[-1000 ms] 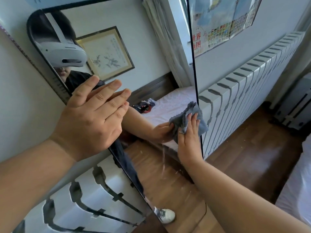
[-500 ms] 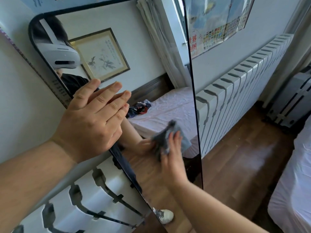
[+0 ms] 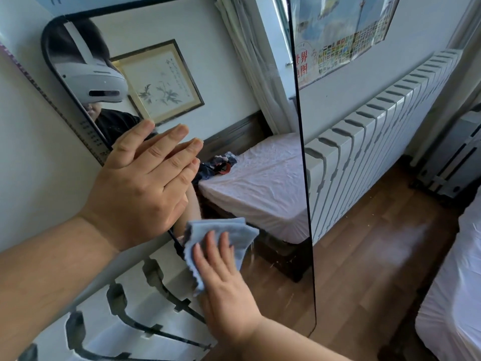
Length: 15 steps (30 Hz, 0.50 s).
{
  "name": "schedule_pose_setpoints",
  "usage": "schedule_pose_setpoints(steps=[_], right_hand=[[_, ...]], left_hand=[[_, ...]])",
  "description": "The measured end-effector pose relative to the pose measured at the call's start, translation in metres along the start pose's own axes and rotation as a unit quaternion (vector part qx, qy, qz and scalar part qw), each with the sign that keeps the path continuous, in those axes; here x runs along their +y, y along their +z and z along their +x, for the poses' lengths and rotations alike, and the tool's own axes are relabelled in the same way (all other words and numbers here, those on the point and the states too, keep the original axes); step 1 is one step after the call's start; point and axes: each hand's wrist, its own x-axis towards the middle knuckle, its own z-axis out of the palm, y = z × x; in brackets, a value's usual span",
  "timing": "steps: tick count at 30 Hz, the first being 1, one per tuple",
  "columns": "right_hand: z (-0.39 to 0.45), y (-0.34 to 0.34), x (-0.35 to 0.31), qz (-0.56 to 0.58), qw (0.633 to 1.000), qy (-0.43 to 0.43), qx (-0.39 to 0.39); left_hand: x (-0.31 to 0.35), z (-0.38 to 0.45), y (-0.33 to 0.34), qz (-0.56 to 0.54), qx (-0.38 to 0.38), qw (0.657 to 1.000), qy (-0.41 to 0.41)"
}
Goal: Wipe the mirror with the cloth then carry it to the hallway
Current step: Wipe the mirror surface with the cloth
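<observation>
A tall black-framed mirror (image 3: 260,82) leans against the wall in front of me. My left hand (image 3: 140,183) lies over its left edge with fingers flat on the glass, steadying it. My right hand (image 3: 223,287) presses a grey-blue cloth (image 3: 234,233) flat against the glass low down, near the left edge. The mirror reflects a bed, a framed picture and a person wearing a white headset.
A white radiator (image 3: 377,142) runs along the wall to the right of the mirror. A wall map (image 3: 343,35) hangs above it. Wooden floor (image 3: 377,256) lies on the right, with a white bed (image 3: 458,295) at the right edge.
My right hand has slid the cloth across the glass from the mirror's right edge down and left toward the left edge. My left hand has stayed on the left edge.
</observation>
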Motion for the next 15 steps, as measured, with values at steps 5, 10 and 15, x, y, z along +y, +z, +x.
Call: schedule_pose_setpoints(steps=[5, 10, 15], right_hand=[[0.008, -0.019, 0.031, 0.039, 0.997, 0.065, 0.023], [0.031, -0.061, 0.092, 0.093, 0.943, 0.305, 0.099], [0.026, -0.043, 0.043, -0.010, 0.988, 0.150, 0.031]], left_hand=[[0.000, 0.000, 0.000, 0.002, 0.002, 1.000, 0.000], [0.002, 0.002, 0.000, 0.001, 0.001, 1.000, -0.007], [0.002, 0.001, 0.001, 0.000, 0.003, 1.000, -0.009]])
